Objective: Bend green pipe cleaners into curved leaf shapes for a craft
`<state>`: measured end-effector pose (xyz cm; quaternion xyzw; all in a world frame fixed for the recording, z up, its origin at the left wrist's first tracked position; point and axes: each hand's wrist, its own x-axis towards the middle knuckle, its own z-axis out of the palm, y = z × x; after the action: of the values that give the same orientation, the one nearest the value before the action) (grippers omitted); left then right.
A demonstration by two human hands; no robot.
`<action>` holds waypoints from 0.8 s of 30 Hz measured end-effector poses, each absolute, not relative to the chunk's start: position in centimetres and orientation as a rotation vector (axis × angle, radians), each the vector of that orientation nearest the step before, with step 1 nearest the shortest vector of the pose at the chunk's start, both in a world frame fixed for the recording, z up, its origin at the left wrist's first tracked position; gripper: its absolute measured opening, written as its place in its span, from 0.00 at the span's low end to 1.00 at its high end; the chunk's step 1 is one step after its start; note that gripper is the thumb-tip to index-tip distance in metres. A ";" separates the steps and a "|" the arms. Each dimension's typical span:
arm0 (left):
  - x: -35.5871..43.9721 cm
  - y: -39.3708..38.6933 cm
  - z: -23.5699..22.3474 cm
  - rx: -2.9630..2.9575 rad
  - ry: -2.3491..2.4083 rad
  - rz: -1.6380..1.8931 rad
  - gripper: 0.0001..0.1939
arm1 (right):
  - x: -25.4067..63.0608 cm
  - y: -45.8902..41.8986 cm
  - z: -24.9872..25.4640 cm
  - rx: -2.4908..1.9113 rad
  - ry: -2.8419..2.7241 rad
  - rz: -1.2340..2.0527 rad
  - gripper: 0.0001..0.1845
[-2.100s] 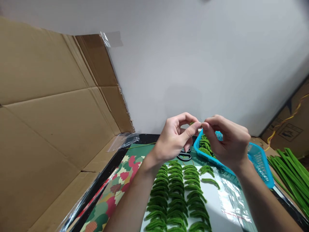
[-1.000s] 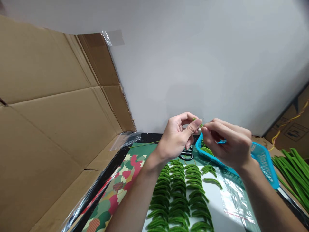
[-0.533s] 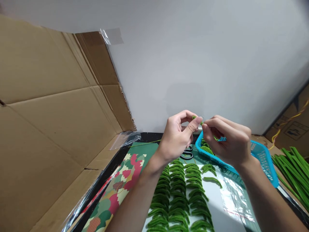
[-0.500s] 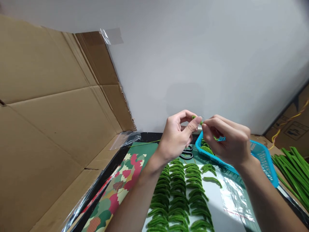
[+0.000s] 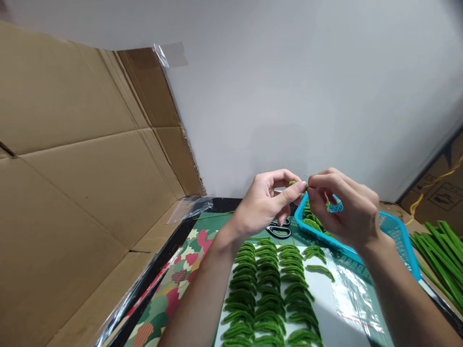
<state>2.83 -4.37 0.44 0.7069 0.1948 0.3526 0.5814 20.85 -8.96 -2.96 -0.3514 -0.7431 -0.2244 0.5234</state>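
Observation:
My left hand (image 5: 269, 200) pinches a small green chenille-stem piece (image 5: 292, 183) between thumb and index finger. My right hand (image 5: 343, 207) has its fingertips closed at the other end of that piece, where a thin wire tip shows. Both hands are raised above the table, nearly touching. Much of the piece is hidden by the fingers. Below them, curved green chenille pieces (image 5: 267, 289) lie in rows on a white sheet (image 5: 325, 303). One single curved piece (image 5: 320, 271) lies apart at the right of the rows.
A blue plastic basket (image 5: 398, 236) holding green pieces stands behind my right hand. Black-handled scissors (image 5: 279, 232) lie beside it. Long green chenille stems (image 5: 441, 255) are bundled at far right. A clear plastic bag (image 5: 356, 299), patterned paper (image 5: 162, 299) and cardboard walls (image 5: 83, 193) surround the work.
The whole view has shifted slightly. Both hands have moved a little to the right, and the fingertips of both still meet at the green piece.

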 end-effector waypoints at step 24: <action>4.1 -5.0 -1.5 2.100 0.556 1.349 0.06 | 19.2 -9.2 -2.3 -0.842 -1.355 0.651 0.14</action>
<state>4.10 -4.95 -1.48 0.7863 0.2082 0.5053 0.2880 19.21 -9.25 -2.32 -0.3707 -0.5968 0.2867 0.6513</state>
